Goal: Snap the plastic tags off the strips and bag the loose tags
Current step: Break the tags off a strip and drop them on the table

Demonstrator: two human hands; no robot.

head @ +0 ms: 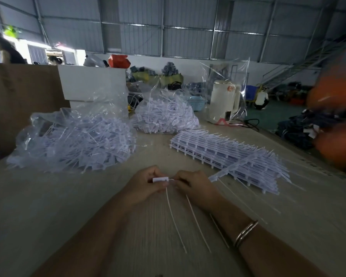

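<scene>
The snapping step is judged to be in hand, with bagging being left for later. On the table (48, 206), the largest mass of loose tags is being held in the clear bag (72, 140) at the left, and a second bag (164, 114) is lying behind it. To the right, the stack of unbroken strips (224, 154) is waiting, its thin tails fanning outward. Near the table's front edge, a small white tag (160, 179) is being pinched between the left hand (143, 186) and the right hand (196, 186), fingers curled round it; it is apparently being twisted free, though the joint is being hidden by the fingertips. Two thin white tails (176, 218) are trailing toward the viewer. Next, a clean break is called for, then a drop into the bag.
</scene>
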